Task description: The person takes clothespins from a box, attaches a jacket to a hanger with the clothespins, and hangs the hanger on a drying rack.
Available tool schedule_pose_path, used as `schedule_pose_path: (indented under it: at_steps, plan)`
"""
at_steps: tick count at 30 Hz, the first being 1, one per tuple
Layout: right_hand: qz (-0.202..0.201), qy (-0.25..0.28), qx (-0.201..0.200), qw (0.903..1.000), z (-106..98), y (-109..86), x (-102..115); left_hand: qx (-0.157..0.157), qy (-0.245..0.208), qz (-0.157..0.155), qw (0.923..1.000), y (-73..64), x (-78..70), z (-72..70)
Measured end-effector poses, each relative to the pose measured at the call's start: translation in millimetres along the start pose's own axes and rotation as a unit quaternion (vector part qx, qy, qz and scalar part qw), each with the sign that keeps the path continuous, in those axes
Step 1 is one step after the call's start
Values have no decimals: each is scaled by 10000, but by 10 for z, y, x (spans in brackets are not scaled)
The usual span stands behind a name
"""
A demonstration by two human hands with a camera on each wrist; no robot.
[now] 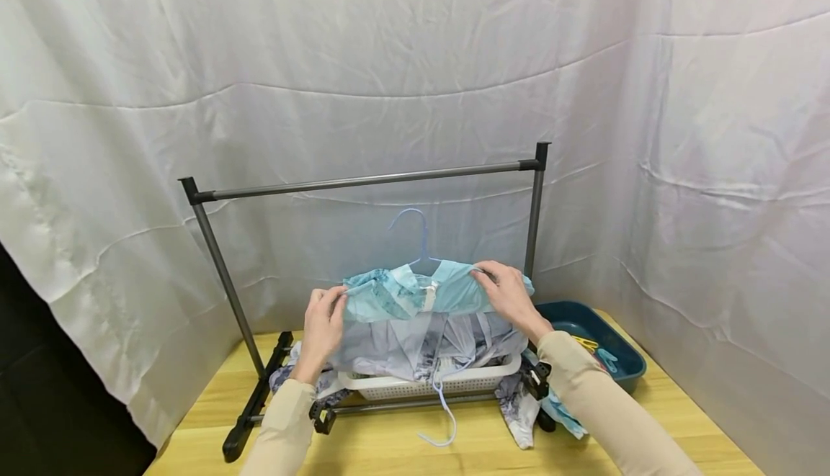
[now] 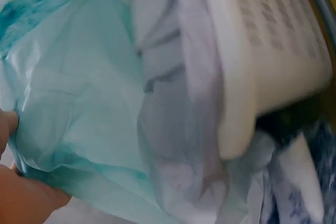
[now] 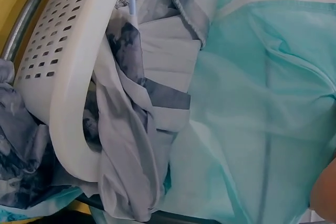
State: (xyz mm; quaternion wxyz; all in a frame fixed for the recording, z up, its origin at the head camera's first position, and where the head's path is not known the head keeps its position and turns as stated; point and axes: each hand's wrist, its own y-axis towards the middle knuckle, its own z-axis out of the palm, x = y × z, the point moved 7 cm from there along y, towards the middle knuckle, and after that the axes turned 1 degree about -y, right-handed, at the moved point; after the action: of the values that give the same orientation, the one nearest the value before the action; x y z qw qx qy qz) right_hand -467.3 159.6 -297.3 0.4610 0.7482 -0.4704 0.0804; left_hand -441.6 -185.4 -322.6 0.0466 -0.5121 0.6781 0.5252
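Note:
A sheer turquoise garment [image 1: 457, 290] with a patterned front hangs on a light-blue hanger [image 1: 424, 235], whose hook points up. My left hand [image 1: 320, 326] pinches its left shoulder edge between thumb and fingers, as the left wrist view also shows. At the other shoulder, my right hand [image 1: 509, 294] pinches the cloth; only a bit of that hand enters the right wrist view. Below the turquoise cloth, a grey garment [image 3: 168, 66] lies over the white basket [image 3: 71, 124]. A second blue hanger [image 1: 449, 418] dangles its hook over the basket's front.
A metal clothes rack [image 1: 363, 182] stands around the basket on the wooden table [image 1: 382, 447]. At the right, a dark blue tub [image 1: 632, 368] holds yellow and blue hangers. Patterned cloth [image 1: 519, 415] spills out by the rack's feet. Pale curtains [image 1: 415, 51] enclose the back and sides.

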Motion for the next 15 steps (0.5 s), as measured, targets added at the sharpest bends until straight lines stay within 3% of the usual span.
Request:
schedule_pose_path:
  at_steps: [2,5,12,15]
  plan:
    - [19,73,-21,10000,7,-3,-26,170,-182,-280,9993,19,36,14]
    - [76,118,-28,9999,15,-9,-51,302,-350,-455,9979,36,70,34]
    - [296,198,73,9993,32,-28,-70,-144,-809,-249,9963,29,93,21]
    - [377,237,144,9989,40,-39,-73,-205,-1082,-327,9934,15,113,16]
